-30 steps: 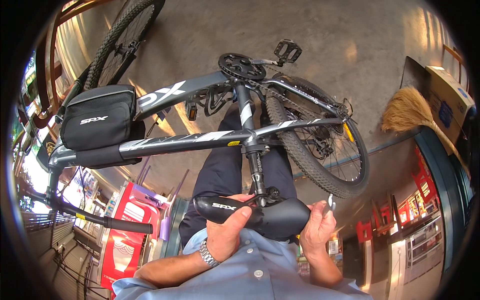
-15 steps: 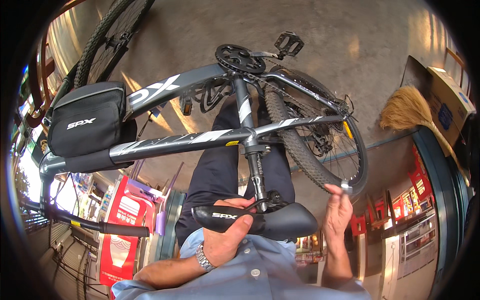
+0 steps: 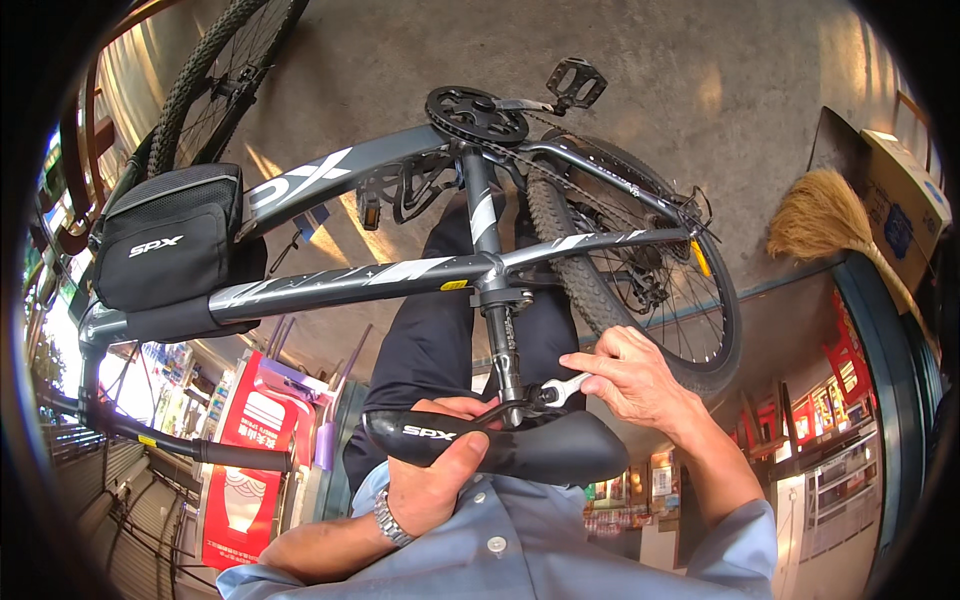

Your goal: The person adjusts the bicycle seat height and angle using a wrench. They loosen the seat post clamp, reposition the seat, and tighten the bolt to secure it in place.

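A dark grey bicycle (image 3: 350, 277) lies across my legs, its black saddle (image 3: 560, 447) against my shirt. My left hand (image 3: 430, 470) grips the saddle's narrow nose, thumb on top and fingers curled underneath. My right hand (image 3: 635, 378) pinches a silver open-ended wrench (image 3: 566, 389). The wrench's jaw sits at the saddle clamp (image 3: 543, 397), at the end of the seatpost (image 3: 503, 345); whether it is seated on a nut I cannot tell. The saddle hides part of the clamp and my left fingertips.
A black bag (image 3: 165, 240) hangs on the frame near the handlebar (image 3: 240, 457). The rear wheel (image 3: 690, 300) lies right of the seatpost, a pedal (image 3: 577, 84) beyond it. A straw broom (image 3: 822, 215) and a cardboard box (image 3: 905, 205) stand at the right.
My right hand has come left and inward from beside the rear wheel, bringing the wrench to the saddle clamp. The left hand keeps its grip; saddle and frame have shifted slightly left.
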`<state>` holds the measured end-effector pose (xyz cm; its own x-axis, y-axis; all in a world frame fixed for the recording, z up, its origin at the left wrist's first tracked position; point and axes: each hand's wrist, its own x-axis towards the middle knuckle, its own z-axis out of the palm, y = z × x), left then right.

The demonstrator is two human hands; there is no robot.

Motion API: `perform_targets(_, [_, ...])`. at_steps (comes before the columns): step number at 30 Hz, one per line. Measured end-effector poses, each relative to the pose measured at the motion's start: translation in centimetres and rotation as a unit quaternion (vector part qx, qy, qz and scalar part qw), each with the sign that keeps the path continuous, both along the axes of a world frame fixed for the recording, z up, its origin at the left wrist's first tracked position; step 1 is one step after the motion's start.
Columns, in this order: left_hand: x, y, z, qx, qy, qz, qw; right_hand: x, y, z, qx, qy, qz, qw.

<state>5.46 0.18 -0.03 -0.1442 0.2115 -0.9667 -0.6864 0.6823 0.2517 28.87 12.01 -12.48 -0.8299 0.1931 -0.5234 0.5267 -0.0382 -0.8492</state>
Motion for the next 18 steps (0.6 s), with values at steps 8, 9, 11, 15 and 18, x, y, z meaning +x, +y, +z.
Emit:
perform_targets(8, [-0.3,0.6,-0.1,-0.025,0.011,-0.031,0.999,-1.1,-0.4,2.0,-0.099,-0.074,0.003,0.992])
perform_targets(9, [-0.4,0.7,-0.2,-0.032,0.01,-0.033,0.999,-1.2,-0.6,2.7,-0.093,-0.097,0.004,0.991])
perform_targets(11, [-0.3,0.8,0.1,-0.027,0.017,-0.032,0.999,-1.1,-2.1,4.2,-0.144,-0.134,-0.117,0.973])
perform_targets(15, [-0.3,0.5,0.0,-0.015,0.033,-0.065,0.997,-0.5,-2.8,5.5,-0.271,-0.232,-0.162,0.92])
perform_targets(18, [-0.3,0.9,0.1,-0.009,0.03,-0.068,0.997,-0.3,-3.2,5.6,-0.37,-0.266,-0.201,0.867])
